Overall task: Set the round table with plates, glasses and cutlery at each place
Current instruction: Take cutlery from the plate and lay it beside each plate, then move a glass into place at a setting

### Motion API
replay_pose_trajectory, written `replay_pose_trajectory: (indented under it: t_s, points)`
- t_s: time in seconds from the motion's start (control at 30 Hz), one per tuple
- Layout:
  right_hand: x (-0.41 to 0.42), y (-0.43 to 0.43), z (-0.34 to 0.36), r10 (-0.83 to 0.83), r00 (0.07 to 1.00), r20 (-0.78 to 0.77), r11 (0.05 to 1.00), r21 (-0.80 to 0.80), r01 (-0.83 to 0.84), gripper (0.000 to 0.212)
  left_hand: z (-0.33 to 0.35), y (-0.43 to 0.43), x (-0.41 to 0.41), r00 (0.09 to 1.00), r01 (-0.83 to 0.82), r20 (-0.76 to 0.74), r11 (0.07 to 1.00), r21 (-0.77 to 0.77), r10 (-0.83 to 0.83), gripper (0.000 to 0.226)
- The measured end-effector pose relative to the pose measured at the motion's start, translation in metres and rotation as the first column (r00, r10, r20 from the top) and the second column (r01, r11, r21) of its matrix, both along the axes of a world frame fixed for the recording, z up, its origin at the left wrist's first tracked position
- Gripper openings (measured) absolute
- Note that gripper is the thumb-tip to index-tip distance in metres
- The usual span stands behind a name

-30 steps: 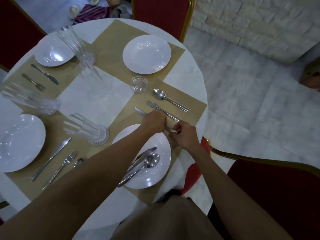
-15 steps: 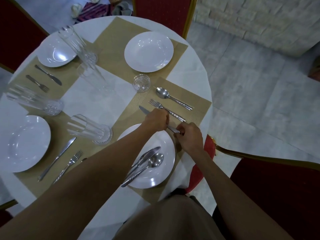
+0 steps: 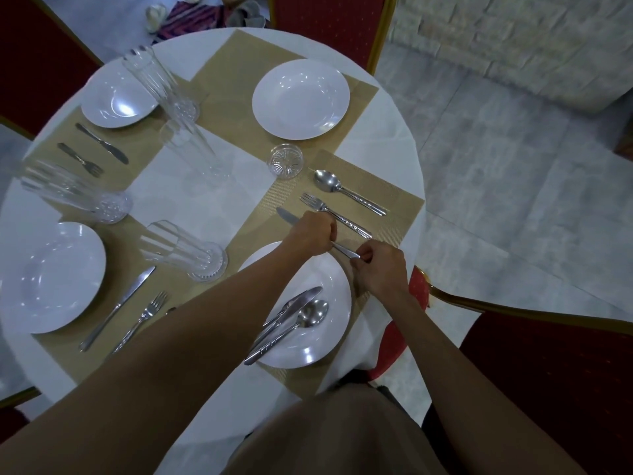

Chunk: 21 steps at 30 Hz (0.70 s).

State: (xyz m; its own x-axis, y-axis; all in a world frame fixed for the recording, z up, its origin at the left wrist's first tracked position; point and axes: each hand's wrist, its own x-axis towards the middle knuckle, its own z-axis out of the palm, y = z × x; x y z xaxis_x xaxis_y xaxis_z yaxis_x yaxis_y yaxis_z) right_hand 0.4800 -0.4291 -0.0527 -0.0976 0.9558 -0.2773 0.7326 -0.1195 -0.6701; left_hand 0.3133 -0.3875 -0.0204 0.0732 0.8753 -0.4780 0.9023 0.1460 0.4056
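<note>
Little has moved: your left hand [image 3: 313, 234] and right hand [image 3: 380, 269] stay on the knife [image 3: 287, 216]. Your left fingers are curled over its middle, and your right fingers pinch the handle end. It lies on the placemat [image 3: 400, 217] near the tabletop's right edge, just beside the fork [image 3: 337, 218], beyond the near plate [image 3: 318, 351].

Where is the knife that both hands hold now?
In the head view the knife sits right of centre, between the near plate and the fork, with the left hand on its middle and the right hand pinching its handle end.
</note>
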Motion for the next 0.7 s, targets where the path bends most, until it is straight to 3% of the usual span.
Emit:
replay_pose_trajectory:
  t_s: [0.37, 0.7]
  points:
    - [0.001, 0.002, 0.008, 0.011, 1.0, 0.025, 1.0, -0.007, -0.011, 0.019, 0.007, -0.002, -0.002, 0.997, -0.067, 0.03, 0.997, 0.048, 0.066, 0.019]
    - [-0.064, 0.055, 0.076, 0.233, 0.971, -0.046, 0.944, 0.25, -0.215, 0.02, 0.075, -0.008, -0.053, 0.925, -0.38, 0.106, 0.888, 0.261, 0.365, 0.015]
